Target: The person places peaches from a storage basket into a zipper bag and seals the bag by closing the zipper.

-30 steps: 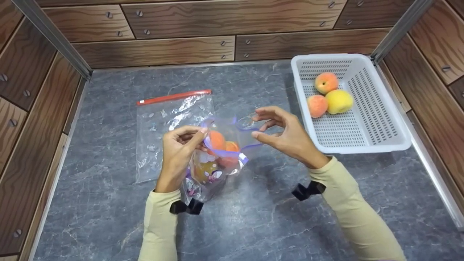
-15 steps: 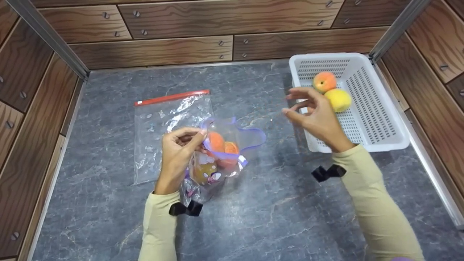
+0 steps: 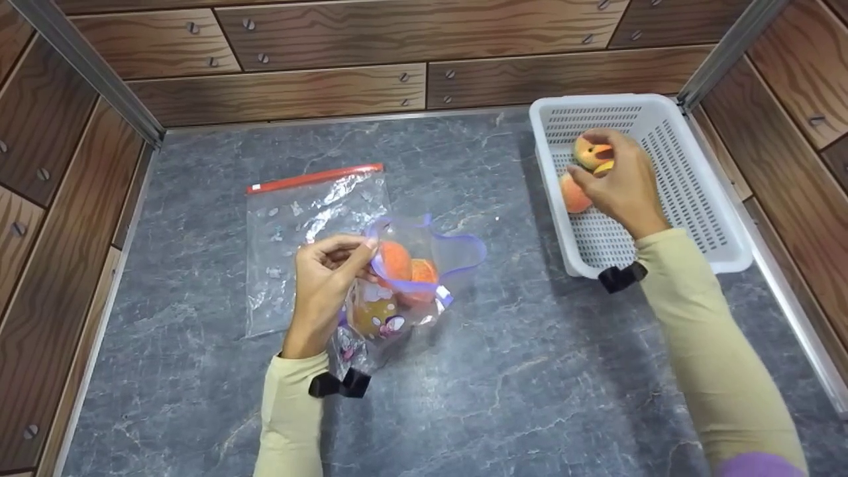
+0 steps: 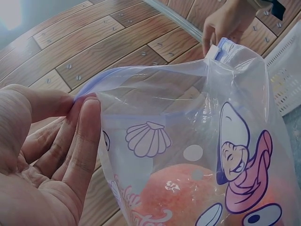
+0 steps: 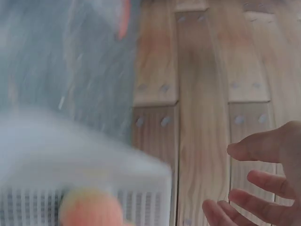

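My left hand (image 3: pixel 324 285) pinches the purple-trimmed rim of a clear printed zip bag (image 3: pixel 460 254) between thumb and fingers. The bag's mouth gapes, and several fruits show in it, among them an orange-red peach (image 3: pixel 396 261). In the left wrist view, a peach (image 4: pixel 176 193) shows through the film below a printed shell. Over the white basket (image 3: pixel 662 265) hovers my right hand (image 3: pixel 626 182), its fingers spread and bent, holding nothing. Beneath it lie a peach (image 3: pixel 586 151), a mostly hidden yellow fruit (image 3: pixel 603 167) and another peach (image 3: pixel 575 194). The right wrist view is blurred.
A flat clear bag with a red zip strip (image 3: pixel 318 177) lies on the grey marbled table (image 3: pixel 503 397), left of the printed bag. Wood-patterned walls (image 3: pixel 318 93) enclose the back and sides. The basket stands near the right wall.
My right hand has left the printed bag's mouth and moved right and away from me, over the fruit in the basket. My left hand keeps its grip on the bag's rim.
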{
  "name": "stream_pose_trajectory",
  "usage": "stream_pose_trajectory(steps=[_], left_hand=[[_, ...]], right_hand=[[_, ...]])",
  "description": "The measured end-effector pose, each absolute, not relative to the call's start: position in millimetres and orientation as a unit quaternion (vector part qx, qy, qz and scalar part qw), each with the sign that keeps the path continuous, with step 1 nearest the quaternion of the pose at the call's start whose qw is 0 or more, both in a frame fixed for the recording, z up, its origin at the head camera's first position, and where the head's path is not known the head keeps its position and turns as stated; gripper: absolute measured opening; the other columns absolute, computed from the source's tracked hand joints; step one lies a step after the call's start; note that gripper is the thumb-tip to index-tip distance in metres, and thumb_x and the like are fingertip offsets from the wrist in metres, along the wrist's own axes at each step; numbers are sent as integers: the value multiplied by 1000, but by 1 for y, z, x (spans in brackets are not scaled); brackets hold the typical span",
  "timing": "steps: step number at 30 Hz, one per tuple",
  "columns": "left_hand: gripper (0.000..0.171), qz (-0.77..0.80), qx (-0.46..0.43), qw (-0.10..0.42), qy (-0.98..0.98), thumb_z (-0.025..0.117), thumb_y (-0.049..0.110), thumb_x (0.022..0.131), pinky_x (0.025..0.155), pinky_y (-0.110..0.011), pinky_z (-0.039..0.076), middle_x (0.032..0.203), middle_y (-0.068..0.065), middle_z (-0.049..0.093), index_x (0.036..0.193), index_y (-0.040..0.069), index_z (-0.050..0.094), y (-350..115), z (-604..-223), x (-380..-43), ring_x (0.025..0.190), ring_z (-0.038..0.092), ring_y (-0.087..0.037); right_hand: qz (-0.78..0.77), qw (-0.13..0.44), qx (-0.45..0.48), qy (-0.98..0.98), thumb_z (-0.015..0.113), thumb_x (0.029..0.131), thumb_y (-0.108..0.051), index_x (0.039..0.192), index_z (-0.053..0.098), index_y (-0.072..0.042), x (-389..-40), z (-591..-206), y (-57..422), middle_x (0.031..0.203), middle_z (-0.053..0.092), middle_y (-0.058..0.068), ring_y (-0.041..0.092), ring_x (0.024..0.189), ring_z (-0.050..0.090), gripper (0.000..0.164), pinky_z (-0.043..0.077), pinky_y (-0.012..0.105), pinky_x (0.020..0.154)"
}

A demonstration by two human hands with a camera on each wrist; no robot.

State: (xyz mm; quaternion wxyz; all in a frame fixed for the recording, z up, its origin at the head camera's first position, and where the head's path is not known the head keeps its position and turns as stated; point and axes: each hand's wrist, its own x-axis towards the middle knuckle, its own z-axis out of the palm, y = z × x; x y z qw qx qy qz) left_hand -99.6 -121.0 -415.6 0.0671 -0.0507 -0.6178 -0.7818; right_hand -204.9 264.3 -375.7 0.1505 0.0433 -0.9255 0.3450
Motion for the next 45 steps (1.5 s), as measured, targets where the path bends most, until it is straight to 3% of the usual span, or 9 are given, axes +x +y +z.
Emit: stream_pose_trajectory(steps=[4, 11, 18, 26, 33, 35, 38, 40, 45], left_hand=[[9, -781, -50, 66, -619, 72, 0, 89, 55, -34, 62, 82, -16, 73, 94, -9, 73, -123, -415, -98, 61, 66, -19], [8, -784, -51, 63, -615, 72, -1, 89, 56, -33, 62, 82, -16, 72, 93, -8, 73, -123, -415, -99, 62, 66, -19], [10, -781, -57, 66, -619, 72, -1, 89, 55, -35, 62, 82, -15, 72, 94, -10, 72, -123, -415, -100, 60, 67, -20], [9, -778, -52, 65, -622, 72, -2, 89, 55, -36, 62, 82, -15, 72, 93, -10, 72, -123, -415, -100, 60, 66, -20], [10, -777, -47, 64, -624, 72, -1, 89, 55, -35, 62, 83, -16, 72, 94, -9, 72, -124, -415, -100, 61, 66, -20], [10, -778, -46, 63, -624, 72, -1, 89, 56, -35, 62, 83, -17, 72, 94, -10, 72, -124, -416, -100, 61, 66, -20], [11, -779, -44, 61, -623, 72, -1, 89, 56, -36, 62, 84, -18, 72, 94, -10, 72, -124, -417, -100, 61, 66, -20], [11, -779, -41, 60, -623, 72, 0, 89, 56, -35, 62, 84, -18, 72, 95, -9, 72, -124, -416, -100, 62, 66, -20], [11, -778, -42, 63, -624, 72, 0, 89, 56, -35, 62, 84, -17, 72, 95, -10, 72, -125, -416, -100, 61, 66, -20]], right_hand=[[296, 133, 52, -944, 78, 84, -9, 128, 61, 2, -217, -385, 272, 121, 63, 24, 41, 114, 58, 48, 47, 53, 95], [233, 32, 72, -969, 75, 84, -11, 136, 52, 8, -231, -397, 288, 130, 54, 33, 55, 113, 52, 60, 42, 67, 94], [204, -59, 115, -970, 80, 76, -8, 139, 47, 14, -245, -409, 299, 132, 53, 38, 53, 115, 53, 74, 44, 65, 97], [207, -75, 143, -965, 75, 78, -8, 120, 54, 11, -249, -423, 304, 107, 61, 36, 50, 92, 59, 50, 49, 64, 81], [202, -99, 153, -962, 75, 81, -7, 139, 45, 15, -252, -426, 307, 132, 49, 43, 59, 117, 51, 69, 44, 68, 97], [204, -105, 156, -961, 74, 82, -5, 140, 44, 16, -253, -426, 309, 139, 42, 45, 60, 126, 42, 68, 40, 68, 104], [199, -118, 157, -960, 74, 85, -6, 133, 49, 19, -253, -427, 312, 137, 43, 45, 62, 131, 33, 60, 35, 69, 107], [202, -124, 155, -959, 74, 86, -8, 128, 53, 20, -253, -428, 314, 132, 47, 45, 62, 130, 32, 55, 33, 69, 107], [219, -133, 132, -958, 78, 81, -7, 124, 53, 19, -253, -429, 315, 118, 53, 43, 56, 113, 48, 56, 40, 66, 98]])
